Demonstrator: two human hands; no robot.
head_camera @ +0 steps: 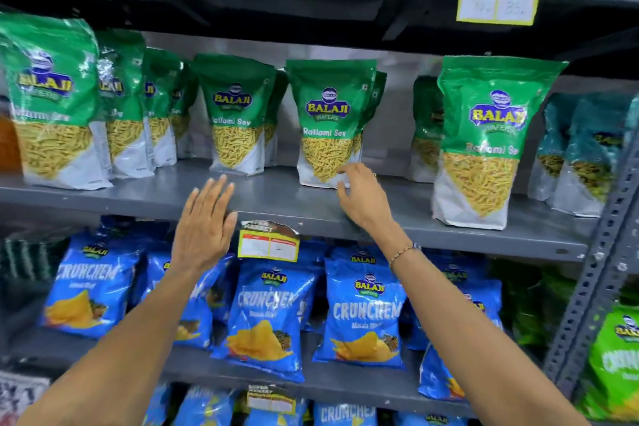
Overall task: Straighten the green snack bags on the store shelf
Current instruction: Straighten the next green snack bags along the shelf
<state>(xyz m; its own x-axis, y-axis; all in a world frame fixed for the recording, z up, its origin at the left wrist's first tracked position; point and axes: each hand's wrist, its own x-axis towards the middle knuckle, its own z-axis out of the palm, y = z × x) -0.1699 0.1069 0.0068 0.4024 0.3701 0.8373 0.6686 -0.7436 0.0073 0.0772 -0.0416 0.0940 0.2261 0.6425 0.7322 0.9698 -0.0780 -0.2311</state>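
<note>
Grey metal shelf (276, 197) at chest level carries green Balaji Ratlami Sev bags, all upright, in rows running front to back. Four front bags face outward: a large one at far left (52, 97), one left of centre (235, 114), the centre bag (328, 121) and a large one at right (491, 142) set forward near the shelf lip. Behind the far-left bag three more show, edge-on and overlapping; one peeks from behind each middle bag, and one (427, 128) stands well back beside the right bag. Count of green bags visible: ten, though the rearmost are partly hidden. Darker teal bags (584, 149), at least two, blurred, stand at the far right by the perforated upright post (601, 252). Right hand (363, 197), thin bracelet at the wrist, is at the lower right corner of the centre bag; fingers (345, 171) loosely curled and spread, touching or just short of the corner, cannot tell which, holding nothing. Left hand (207, 225) is flat, palm forward, fingers straight and close together, over the shelf's front edge below the left-of-centre bag, gripping nothing. Bare shelf lies between both hands and the bags; nothing blocks the reach. A yellow price tag (268, 244) hangs from the shelf lip between the two forearms; two more tags sit on the shelf above. Below, blue Crunchem bags (363, 318) lean in rows, five fronts clear; a bright green bag (615, 367) at lower right.
</note>
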